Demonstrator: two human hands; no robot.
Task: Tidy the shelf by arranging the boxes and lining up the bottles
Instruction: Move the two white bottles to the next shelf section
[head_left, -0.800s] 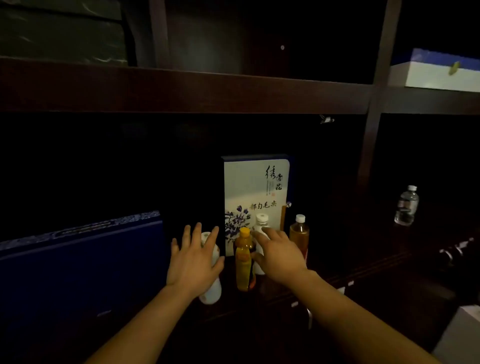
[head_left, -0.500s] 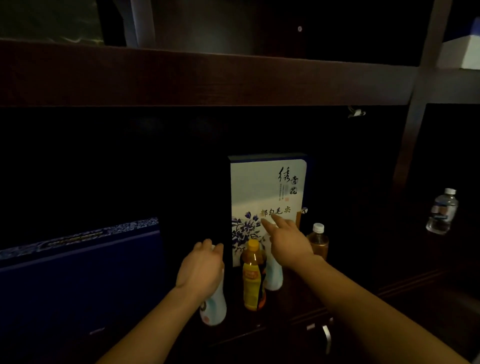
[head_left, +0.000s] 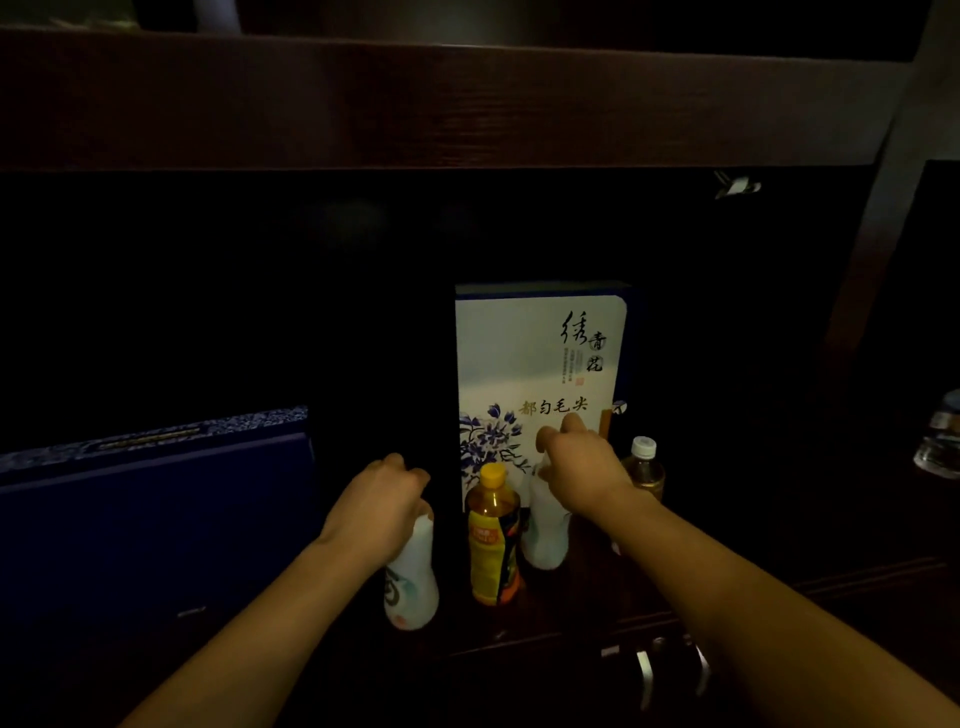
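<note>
1. Now, nearest the camera, two metal handles (head_left: 644, 670) show on the cabinet front below the shelf ledge (head_left: 857, 571).
2. On the ledge, the left hand (head_left: 382, 499) is curled round the top of the left white bottle (head_left: 413, 587), which stands upright. It is opaque, so its contents cannot be told.
3. Just right of it stands an orange-capped bottle (head_left: 492, 540) with a yellow label, nearly full of amber drink.
4. Behind that, the right hand (head_left: 584, 470) is curled over the top of the right white bottle (head_left: 545, 535).
5. Beside this hand, a white-capped bottle (head_left: 644, 470) holds brownish liquid.
6. Behind the bottles, a white box (head_left: 535, 364) with blue flowers stands upright. A dark blue box (head_left: 156, 509) stands at the left.
7. Well apart, at the right edge, a clear bottle (head_left: 940, 441) holds water.
8. Earlier, the left hand's fingers were spread against its bottle; they have since closed. The right hand's finger pointed at the white box and has now curled down.
</note>
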